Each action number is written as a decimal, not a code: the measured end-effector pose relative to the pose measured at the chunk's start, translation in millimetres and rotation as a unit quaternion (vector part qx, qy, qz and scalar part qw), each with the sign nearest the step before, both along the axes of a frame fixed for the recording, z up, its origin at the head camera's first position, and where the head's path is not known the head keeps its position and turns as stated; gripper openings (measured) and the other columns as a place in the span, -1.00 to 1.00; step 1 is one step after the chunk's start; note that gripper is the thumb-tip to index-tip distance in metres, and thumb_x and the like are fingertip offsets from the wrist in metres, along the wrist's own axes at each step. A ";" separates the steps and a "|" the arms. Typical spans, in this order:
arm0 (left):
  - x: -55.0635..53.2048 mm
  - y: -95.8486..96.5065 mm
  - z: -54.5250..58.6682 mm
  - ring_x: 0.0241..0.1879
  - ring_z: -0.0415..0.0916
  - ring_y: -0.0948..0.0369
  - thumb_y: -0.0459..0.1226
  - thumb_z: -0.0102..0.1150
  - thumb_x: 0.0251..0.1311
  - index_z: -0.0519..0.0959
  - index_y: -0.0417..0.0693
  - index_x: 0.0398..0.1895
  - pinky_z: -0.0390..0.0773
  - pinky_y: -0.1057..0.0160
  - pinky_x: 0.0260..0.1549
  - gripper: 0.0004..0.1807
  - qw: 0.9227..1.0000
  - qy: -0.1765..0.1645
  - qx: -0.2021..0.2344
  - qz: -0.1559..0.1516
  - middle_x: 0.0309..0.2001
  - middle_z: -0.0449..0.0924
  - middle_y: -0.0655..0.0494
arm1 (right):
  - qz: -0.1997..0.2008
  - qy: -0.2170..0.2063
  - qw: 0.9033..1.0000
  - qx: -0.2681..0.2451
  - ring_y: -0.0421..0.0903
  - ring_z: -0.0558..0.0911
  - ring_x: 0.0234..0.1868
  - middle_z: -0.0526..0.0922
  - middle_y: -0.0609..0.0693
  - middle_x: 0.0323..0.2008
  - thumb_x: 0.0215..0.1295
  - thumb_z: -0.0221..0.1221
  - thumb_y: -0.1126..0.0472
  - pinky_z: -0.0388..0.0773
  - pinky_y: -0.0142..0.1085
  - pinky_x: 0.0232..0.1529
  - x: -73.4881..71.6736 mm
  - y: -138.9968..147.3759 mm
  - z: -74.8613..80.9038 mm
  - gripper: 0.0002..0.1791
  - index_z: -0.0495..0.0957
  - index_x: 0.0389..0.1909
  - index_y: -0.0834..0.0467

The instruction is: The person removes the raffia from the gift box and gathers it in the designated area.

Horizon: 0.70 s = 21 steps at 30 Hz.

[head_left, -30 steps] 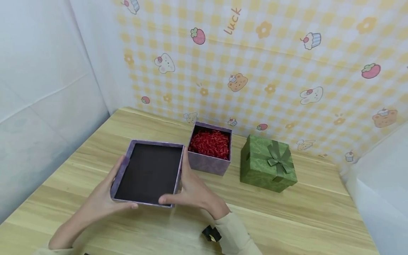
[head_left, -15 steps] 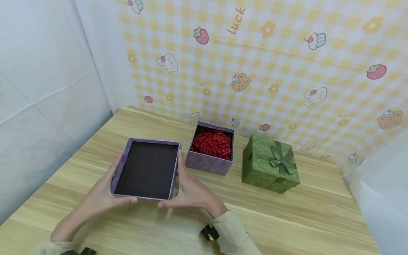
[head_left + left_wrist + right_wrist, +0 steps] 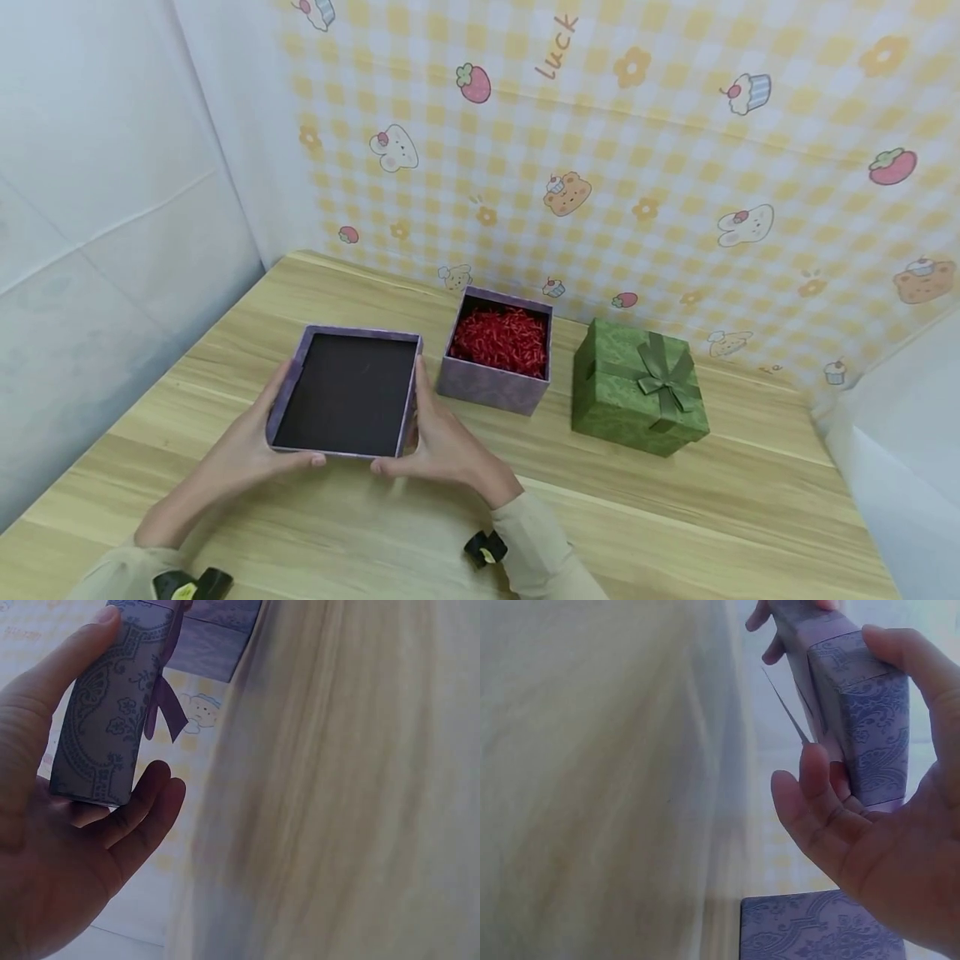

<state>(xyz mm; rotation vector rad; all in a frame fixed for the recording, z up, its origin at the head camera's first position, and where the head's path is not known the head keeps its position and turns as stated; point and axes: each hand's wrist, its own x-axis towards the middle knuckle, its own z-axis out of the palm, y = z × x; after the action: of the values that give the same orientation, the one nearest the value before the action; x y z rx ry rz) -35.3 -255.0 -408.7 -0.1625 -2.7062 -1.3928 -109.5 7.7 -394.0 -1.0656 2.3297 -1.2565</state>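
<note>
In the head view a square purple box lid [image 3: 348,392] is held upside down, its black inside facing up. My left hand [image 3: 243,442] grips its left side and near corner, thumb along the near edge. My right hand [image 3: 446,442] grips the opposite side, with its thumb at the near right corner. The left wrist view shows the patterned lid side [image 3: 112,712] and a purple ribbon [image 3: 171,709] hanging from its underside. To the lid's right stands a purple box [image 3: 491,386] filled with red shredded paper [image 3: 502,337].
A green gift box [image 3: 626,387] with a ribbon bow [image 3: 663,379] stands right of the purple box. Behind the wooden table [image 3: 675,517] hangs a yellow checked cloth [image 3: 480,150]. Black wrist mounts [image 3: 486,550] sit on both sleeves.
The lid has tilted slightly, its near edge moving away from me. My right thumb has slid from over the lid's inside to its near outer edge. Both boxes stay put.
</note>
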 end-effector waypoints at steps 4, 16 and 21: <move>-4.5 -0.5 -5.3 0.26 -0.02 -0.33 -0.16 0.57 -0.31 -0.35 0.34 0.47 0.08 -0.34 0.04 0.41 1.000 0.001 0.000 -0.003 0.40 -0.14 -0.32 | -0.009 0.003 1.000 0.003 -0.24 0.48 -0.12 0.14 -0.04 0.34 -0.17 0.45 -0.10 0.44 -0.38 -0.11 -2.0 -1.6 -3.2 0.50 -0.68 0.37 -0.08; -19.2 -4.7 -4.6 0.27 0.02 -0.29 -0.14 0.54 -0.27 -0.32 0.15 0.48 0.10 -0.27 0.08 0.37 1.000 -0.020 -0.009 0.002 0.40 -0.09 -0.31 | -0.047 -0.001 0.999 -0.002 -0.26 0.53 -0.36 0.52 0.02 -0.03 -0.22 0.47 -0.14 0.47 -0.38 -0.31 -11.7 -11.1 -20.2 0.53 -0.68 0.38 -0.10; -23.4 -11.1 -6.4 0.24 0.05 -0.30 -0.15 0.53 -0.25 -0.31 0.12 0.49 0.12 -0.28 0.06 0.35 0.999 -0.042 -0.005 0.006 0.37 -0.06 -0.36 | -0.051 -0.014 0.999 -0.014 -0.23 0.54 -0.19 0.24 0.04 0.31 -0.21 0.45 -0.16 0.44 -0.36 -0.12 -15.9 -17.7 -24.2 0.50 -0.63 0.40 -0.13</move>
<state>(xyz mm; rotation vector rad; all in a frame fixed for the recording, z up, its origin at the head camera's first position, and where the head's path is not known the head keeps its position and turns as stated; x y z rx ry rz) -58.7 -266.2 -415.1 -0.0898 -2.7763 -1.4141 -125.4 -10.0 -418.1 -0.9420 2.3778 -1.3347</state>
